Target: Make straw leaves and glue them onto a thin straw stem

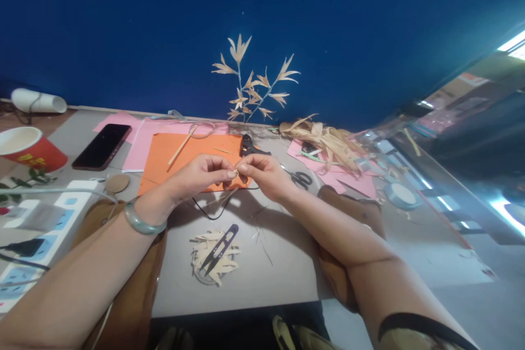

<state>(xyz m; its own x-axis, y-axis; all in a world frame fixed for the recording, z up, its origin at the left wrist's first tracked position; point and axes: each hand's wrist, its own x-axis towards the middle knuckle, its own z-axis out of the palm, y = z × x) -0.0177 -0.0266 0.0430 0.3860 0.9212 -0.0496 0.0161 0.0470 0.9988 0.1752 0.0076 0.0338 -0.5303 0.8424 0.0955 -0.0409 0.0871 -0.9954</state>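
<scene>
My left hand and my right hand meet above the grey table, both pinching a small tan straw leaf piece between fingertips. A thin dark wire hangs down from the pinch toward the table. A green bangle sits on my left wrist. Below the hands lies a pile of cut tan leaf shapes with small thread snips resting on top.
Orange paper and pink sheets lie behind the hands, with a black phone, red paper cup, black glue gun, scissors, straw bundle and tape roll. A leafy straw branch stands against the blue wall. A power strip is at left.
</scene>
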